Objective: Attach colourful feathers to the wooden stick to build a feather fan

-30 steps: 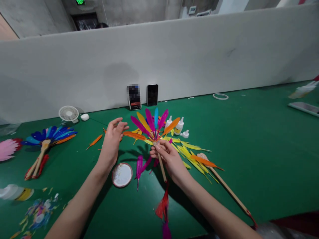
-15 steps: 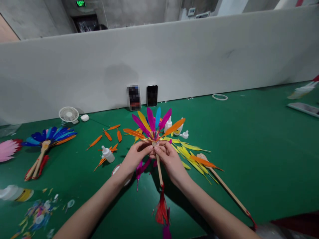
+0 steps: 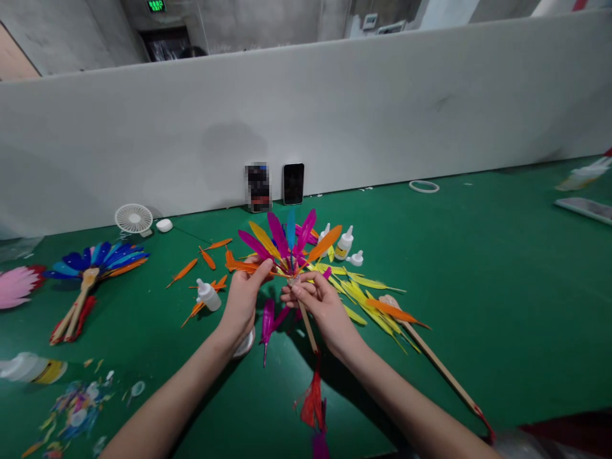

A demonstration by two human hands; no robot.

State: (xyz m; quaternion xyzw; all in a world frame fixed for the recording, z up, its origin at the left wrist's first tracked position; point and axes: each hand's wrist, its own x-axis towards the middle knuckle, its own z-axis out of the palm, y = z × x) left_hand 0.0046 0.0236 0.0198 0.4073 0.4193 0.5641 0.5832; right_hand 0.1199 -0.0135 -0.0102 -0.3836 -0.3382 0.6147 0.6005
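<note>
My right hand pinches a feather fan at the top of its wooden handle. Magenta, yellow, blue and orange feathers spread upward from the fan's head, and a red tassel hangs from the handle's lower end. My left hand has its thumb and fingers closed on an orange feather at the fan's left side. Beneath my hands, magenta feathers lie on the table. A round white-rimmed object is partly hidden by my left wrist.
Yellow feathers and another wooden handle lie to the right. On the left are a small white bottle, orange feathers, blue feather fans and a white fan. Glue bottles stand behind. A phone leans on the partition.
My left hand has moved left from the fan's neck onto the orange feather. The fan's head has tilted left, while my right hand keeps hold of it.
</note>
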